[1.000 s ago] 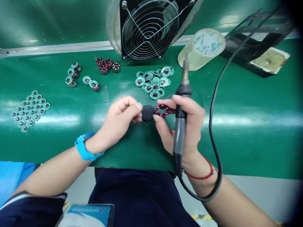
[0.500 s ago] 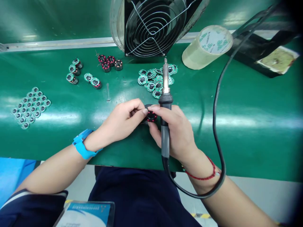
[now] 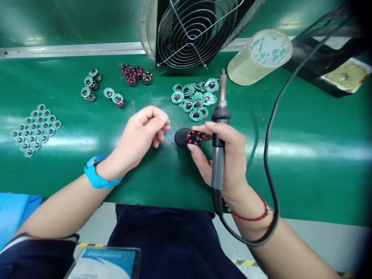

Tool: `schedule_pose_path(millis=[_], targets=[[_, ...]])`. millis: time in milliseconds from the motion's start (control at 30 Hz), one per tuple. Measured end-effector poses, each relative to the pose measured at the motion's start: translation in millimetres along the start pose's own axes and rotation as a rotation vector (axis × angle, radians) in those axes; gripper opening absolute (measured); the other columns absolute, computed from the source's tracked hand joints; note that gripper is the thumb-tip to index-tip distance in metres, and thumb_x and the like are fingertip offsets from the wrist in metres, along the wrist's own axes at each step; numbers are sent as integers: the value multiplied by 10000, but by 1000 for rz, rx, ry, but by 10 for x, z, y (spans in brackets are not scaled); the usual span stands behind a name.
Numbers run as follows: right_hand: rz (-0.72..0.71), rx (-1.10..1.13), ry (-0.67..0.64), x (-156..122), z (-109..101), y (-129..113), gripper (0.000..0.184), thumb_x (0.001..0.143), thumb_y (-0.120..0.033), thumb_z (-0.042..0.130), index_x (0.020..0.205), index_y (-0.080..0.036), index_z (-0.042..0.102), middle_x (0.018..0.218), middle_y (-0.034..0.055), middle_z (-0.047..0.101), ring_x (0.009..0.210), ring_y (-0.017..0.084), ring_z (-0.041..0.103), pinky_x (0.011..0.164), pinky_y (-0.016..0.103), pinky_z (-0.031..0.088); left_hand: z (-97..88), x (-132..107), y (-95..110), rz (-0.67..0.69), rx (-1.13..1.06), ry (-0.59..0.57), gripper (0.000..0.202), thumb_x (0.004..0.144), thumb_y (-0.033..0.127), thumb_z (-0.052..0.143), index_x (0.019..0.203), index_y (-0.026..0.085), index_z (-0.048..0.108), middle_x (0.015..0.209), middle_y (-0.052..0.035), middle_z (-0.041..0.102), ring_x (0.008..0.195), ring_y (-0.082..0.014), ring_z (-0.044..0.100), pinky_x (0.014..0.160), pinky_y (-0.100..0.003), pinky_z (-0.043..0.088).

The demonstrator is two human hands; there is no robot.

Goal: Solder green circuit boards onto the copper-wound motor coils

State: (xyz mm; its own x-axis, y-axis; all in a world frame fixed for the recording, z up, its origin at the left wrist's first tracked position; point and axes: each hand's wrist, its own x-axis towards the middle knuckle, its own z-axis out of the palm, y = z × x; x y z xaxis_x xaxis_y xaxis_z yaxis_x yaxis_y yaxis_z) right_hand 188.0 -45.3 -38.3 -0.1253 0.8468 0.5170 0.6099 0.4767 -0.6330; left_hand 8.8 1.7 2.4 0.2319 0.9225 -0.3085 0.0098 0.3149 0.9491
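Note:
My right hand (image 3: 225, 157) is closed round a soldering iron (image 3: 218, 147), whose tip points away from me. Its thumb and forefinger also pinch a small red-wound coil ring (image 3: 195, 137). The ring sits at the right edge of a round black pad (image 3: 180, 138) on the green bench (image 3: 305, 155). My left hand (image 3: 142, 133) hovers just left of the pad with its fingers curled loosely and nothing seen in them. A blue band circles the left wrist.
A pile of round green circuit boards (image 3: 195, 99) lies behind the pad. Several assembled coils (image 3: 136, 74) and capped parts (image 3: 91, 87) sit at the back left, small boards in rows (image 3: 35, 130) at far left. A wire-guarded fan (image 3: 197, 31), a tape roll (image 3: 260, 56) and the iron's black cable (image 3: 269, 155) stand behind and right.
My left hand has let go of the coil ring and drawn back to the left. My right hand shifted slightly right with the iron, uncovering the black pad.

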Motion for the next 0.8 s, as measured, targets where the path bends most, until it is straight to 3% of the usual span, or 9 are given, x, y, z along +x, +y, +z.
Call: schedule_pose_path(millis=[167, 267, 400, 500, 633, 800], targets=[[-83, -22, -49, 10, 2, 13, 546, 823, -159, 642, 1291, -319, 410, 969, 36, 686, 812, 217, 664, 671, 388, 558, 53, -63, -22, 81, 510, -267, 246, 836, 326, 616, 694, 162, 500, 589, 49, 440, 543, -61, 380, 484, -190, 299], [-74, 17, -53, 2, 5, 10, 550, 818, -157, 653, 1289, -316, 420, 959, 32, 687, 826, 218, 669, 672, 384, 566, 81, -68, -35, 69, 453, -271, 317, 904, 313, 515, 635, 153, 470, 565, 42, 432, 530, -56, 372, 497, -198, 298], [-24, 104, -29, -18, -7, 15, 572, 827, -167, 651, 1312, -348, 409, 1074, 28, 684, 904, 220, 678, 773, 415, 577, 31, -7, -17, -90, 59, -156, 300, 905, 310, 520, 654, 159, 460, 577, 37, 477, 492, -42, 433, 473, -177, 340], [31, 84, -14, -24, -16, 44, 558, 841, -189, 650, 1303, -382, 404, 1081, 14, 687, 957, 231, 678, 846, 451, 563, -46, 58, 0, -57, -82, 19, 318, 913, 340, 527, 661, 171, 435, 581, 44, 443, 478, -37, 425, 440, -165, 313], [72, 107, -48, -13, 4, 133, 541, 855, -218, 642, 1305, -374, 387, 1131, 13, 677, 1018, 229, 659, 920, 470, 526, -116, 103, 15, 56, -36, 135, 331, 933, 355, 495, 662, 177, 430, 592, 36, 442, 501, -46, 442, 454, -167, 342], [57, 8, -221, 18, 4, 194, 423, 858, -217, 613, 1245, -298, 465, 1061, 43, 688, 953, 242, 630, 830, 440, 518, -171, 155, 74, 154, 231, 86, 177, 905, 294, 518, 777, 173, 534, 702, 7, 550, 575, -64, 496, 513, -189, 379]])
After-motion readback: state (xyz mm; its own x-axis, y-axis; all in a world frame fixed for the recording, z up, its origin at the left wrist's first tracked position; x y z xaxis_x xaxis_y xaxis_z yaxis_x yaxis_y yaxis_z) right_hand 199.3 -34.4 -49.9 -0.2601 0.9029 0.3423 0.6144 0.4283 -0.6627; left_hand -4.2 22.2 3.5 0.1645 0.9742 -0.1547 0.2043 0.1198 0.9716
